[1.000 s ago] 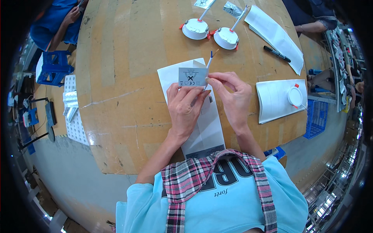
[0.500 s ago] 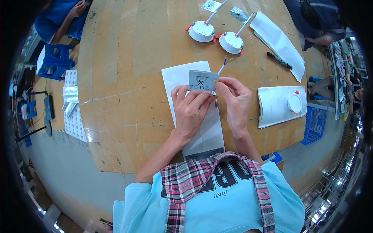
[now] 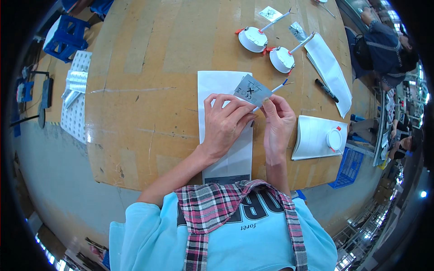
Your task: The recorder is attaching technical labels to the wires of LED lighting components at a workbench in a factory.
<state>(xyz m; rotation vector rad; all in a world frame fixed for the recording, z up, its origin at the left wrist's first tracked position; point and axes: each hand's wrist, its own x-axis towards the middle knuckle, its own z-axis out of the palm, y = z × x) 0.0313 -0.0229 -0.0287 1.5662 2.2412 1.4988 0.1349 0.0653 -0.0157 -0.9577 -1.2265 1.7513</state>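
A grey printed label (image 3: 252, 92) is held tilted in front of me, around or over a white cable (image 3: 276, 88) whose bared wire ends stick out beyond its right corner. My right hand (image 3: 279, 126) pinches the label's right corner between thumb and fingers. My left hand (image 3: 224, 126) is closed along its lower edge, fingers curled at the label and cable. What lies inside the left fingers is hidden. Both hands hover over a white paper bag or folded sheet (image 3: 226, 156) on the table.
Two white round downlights (image 3: 252, 39) with red clips and cables stand at the far right, near small labels. A stack of white paper (image 3: 334, 74), a black marker (image 3: 326, 90) and another downlight (image 3: 334, 139) on paper lie right. A blue crate (image 3: 348, 168) stands beyond the table edge.
The view has shifted, so the table things sit differently in the picture. The label has turned clockwise, its right end now lower. Both hands keep their hold.
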